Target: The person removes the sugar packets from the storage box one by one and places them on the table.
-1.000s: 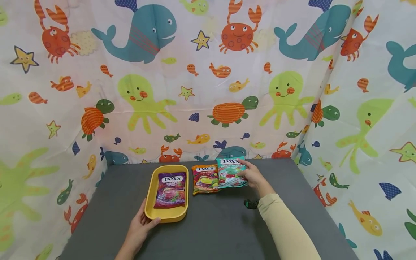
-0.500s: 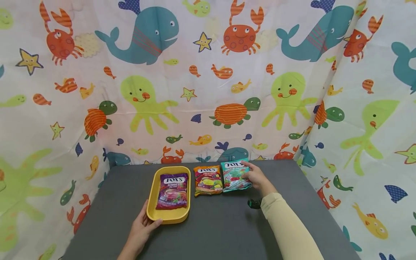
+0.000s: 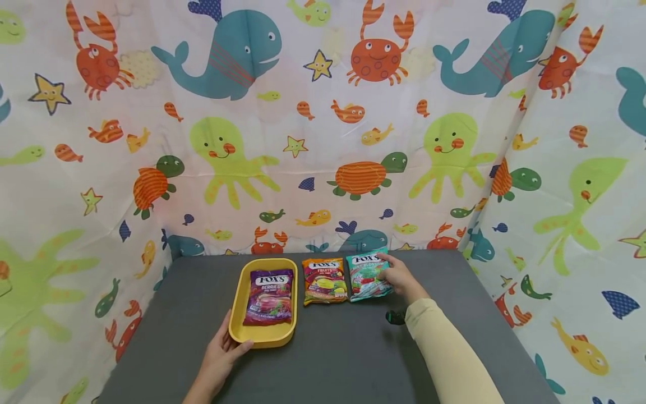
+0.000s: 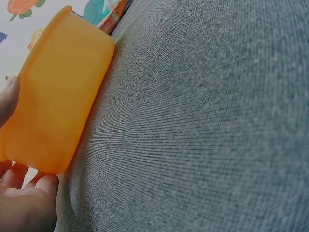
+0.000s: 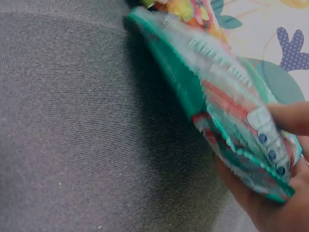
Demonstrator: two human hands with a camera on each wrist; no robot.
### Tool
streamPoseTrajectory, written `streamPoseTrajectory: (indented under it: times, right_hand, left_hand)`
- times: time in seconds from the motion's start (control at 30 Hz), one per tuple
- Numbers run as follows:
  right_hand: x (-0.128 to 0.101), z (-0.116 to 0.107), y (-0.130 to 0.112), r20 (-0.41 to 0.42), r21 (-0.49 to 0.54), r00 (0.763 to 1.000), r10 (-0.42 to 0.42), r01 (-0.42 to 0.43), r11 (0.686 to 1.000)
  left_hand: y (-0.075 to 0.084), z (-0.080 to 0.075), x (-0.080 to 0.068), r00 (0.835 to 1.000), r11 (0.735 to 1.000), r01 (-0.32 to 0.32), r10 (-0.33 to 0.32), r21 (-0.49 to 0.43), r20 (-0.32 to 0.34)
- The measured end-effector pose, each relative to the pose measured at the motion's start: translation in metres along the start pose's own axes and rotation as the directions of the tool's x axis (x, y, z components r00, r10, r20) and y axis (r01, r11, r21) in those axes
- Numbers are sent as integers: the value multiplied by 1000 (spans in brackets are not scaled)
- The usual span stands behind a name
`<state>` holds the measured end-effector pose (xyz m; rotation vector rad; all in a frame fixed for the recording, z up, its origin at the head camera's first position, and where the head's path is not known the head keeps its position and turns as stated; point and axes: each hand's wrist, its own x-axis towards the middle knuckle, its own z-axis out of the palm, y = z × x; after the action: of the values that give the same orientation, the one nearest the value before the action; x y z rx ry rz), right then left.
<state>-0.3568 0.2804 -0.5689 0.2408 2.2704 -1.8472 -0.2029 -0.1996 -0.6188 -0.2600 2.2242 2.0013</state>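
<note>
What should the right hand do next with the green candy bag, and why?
Probably lower the green bag flat onto the table and let go: the right hand grips it tilted, over a shadow, beside the orange bag.

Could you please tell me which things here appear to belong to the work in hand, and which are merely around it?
Appear to belong:
Yellow tray, held by the left grip
Purple Berries pack, lying in the tray
Teal Mint Blossom pack, held by the right grip
Orange Fruits pack, probably, though neither grip touches it

Merely around:
Grey table
Sea-animal curtain
</note>
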Motion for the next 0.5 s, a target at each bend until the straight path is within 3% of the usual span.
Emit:
streamPoseTrajectory:
  times: [0.33, 0.5]
  right_hand:
    - [8, 1, 9, -46, -168, 999, -1, -7, 986]
    - [12, 2, 12, -59, -324, 997, -46, 24, 946]
  left_hand:
    - [0, 0, 0, 1000, 1000, 0, 0, -12, -2]
    - [1, 0, -1, 1000, 1000, -1, 1, -14, 2]
